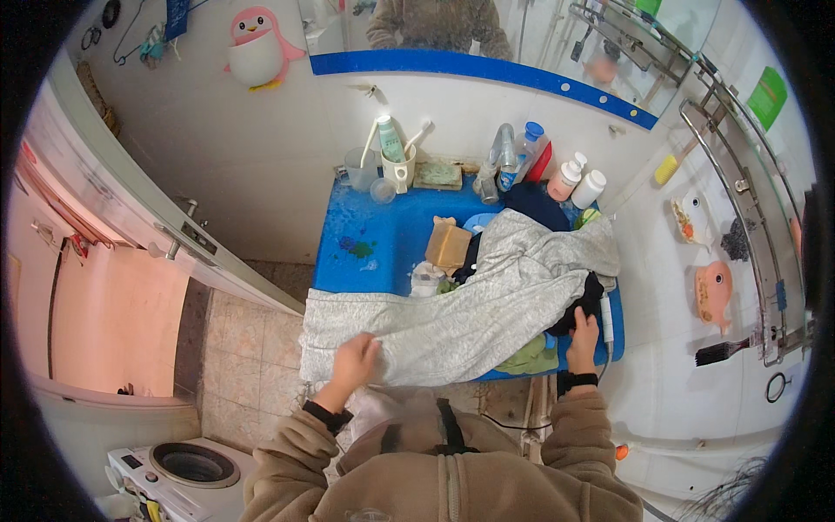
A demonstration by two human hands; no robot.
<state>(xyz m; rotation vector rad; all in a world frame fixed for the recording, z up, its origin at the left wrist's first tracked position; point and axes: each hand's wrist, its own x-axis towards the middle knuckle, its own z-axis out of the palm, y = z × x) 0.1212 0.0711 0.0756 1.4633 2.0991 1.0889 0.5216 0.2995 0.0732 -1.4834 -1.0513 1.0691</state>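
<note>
A light grey heathered garment (461, 326) lies spread across the blue washbasin counter (348, 261), its left part hanging over the front edge. My left hand (352, 364) is closed on the garment's lower left part. At the right front of the counter, my right hand (583, 341) pinches a black cloth (590, 300) beside the grey fabric. A green cloth (531, 357) sticks out below the garment. A tan block of soap (448, 244) and a small clear cup (425, 278) stand left of the bunched fabric. The garment hides much of the basin.
Toothbrush cups (398, 170), a soap dish (437, 176) and several bottles (565, 178) line the back ledge near a faucet (502, 148). A metal rack (739, 187) juts from the right wall. At lower left stands a washing machine (183, 478), with an open door (148, 200) beyond.
</note>
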